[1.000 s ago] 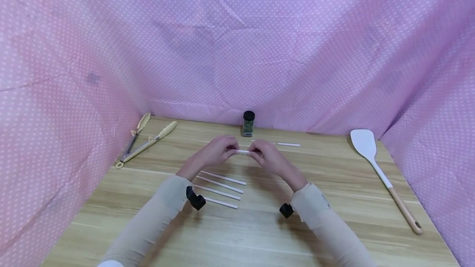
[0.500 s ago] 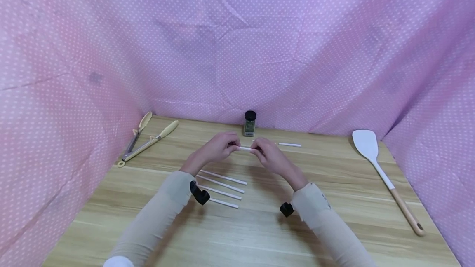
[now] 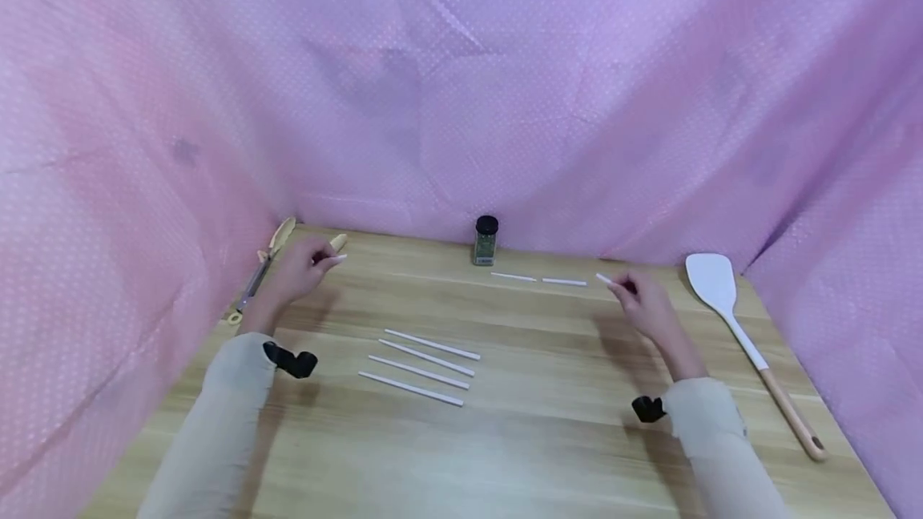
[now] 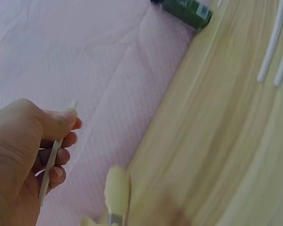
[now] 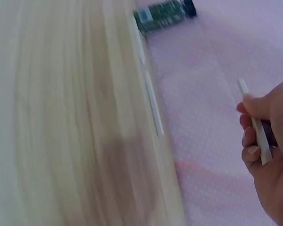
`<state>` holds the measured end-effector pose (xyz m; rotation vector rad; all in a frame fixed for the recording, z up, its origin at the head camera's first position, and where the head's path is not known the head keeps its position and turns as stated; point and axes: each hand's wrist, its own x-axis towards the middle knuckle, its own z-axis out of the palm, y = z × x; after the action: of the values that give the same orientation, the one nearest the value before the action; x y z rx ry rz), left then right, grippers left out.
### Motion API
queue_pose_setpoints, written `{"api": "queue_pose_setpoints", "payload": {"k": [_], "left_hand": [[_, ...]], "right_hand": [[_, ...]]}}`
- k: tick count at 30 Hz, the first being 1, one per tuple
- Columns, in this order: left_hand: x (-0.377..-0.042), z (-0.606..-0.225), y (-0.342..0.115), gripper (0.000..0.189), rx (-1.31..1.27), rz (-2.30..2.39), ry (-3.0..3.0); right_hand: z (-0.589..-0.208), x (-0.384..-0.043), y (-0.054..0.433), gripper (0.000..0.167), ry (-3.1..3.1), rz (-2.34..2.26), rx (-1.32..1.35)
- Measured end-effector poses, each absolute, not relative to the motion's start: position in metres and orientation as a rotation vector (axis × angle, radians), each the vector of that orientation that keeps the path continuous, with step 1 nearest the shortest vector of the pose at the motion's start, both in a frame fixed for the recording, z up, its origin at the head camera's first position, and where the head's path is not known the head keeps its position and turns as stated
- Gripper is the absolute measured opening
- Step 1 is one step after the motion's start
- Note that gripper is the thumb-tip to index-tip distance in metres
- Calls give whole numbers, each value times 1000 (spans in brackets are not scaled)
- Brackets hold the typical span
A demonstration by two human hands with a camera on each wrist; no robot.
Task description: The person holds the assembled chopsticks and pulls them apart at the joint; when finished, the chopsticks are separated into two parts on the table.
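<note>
My left hand (image 3: 297, 272), above the tongs at the far left, pinches a short white stick piece (image 4: 48, 170) between thumb and curled fingers. A second short white stick piece (image 5: 261, 139) is gripped by my right hand (image 3: 646, 309), raised over the back right of the table. Both pieces lie along the palms, their tips poking past the thumbs. Several long white sticks (image 3: 418, 369) lie side by side, slightly slanted, mid-table. Two short white pieces, a left one (image 3: 513, 277) and a right one (image 3: 565, 282), lie end to end near the jar.
A spice jar with a black lid (image 3: 486, 241) stands at the table's back edge. Cream-tipped tongs (image 3: 252, 285) lie spread at the left, partly hidden by my left hand. At the right rests a white spatula (image 3: 710, 282) with a wooden handle. Pink dotted cloth (image 3: 461, 102) encloses the table.
Earlier both hands gripped one white stick together in front of the jar. They have since moved wide apart, left and right, each with a short piece; the stick has broken in two.
</note>
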<state>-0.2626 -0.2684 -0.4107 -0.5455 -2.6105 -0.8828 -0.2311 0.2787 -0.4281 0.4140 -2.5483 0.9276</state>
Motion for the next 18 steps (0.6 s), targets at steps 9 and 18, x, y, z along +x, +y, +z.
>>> {"api": "queue_pose_setpoints", "payload": {"k": [9,18], "left_hand": [[-271,-422,-233,6,-635,-951,-2696],[-277,-431,-164,14,-770,-963,-2754]], "right_hand": [[-419,-241,287,16,-2684,938,428],[-435,-246,290,11,-2711,982,424]]}}
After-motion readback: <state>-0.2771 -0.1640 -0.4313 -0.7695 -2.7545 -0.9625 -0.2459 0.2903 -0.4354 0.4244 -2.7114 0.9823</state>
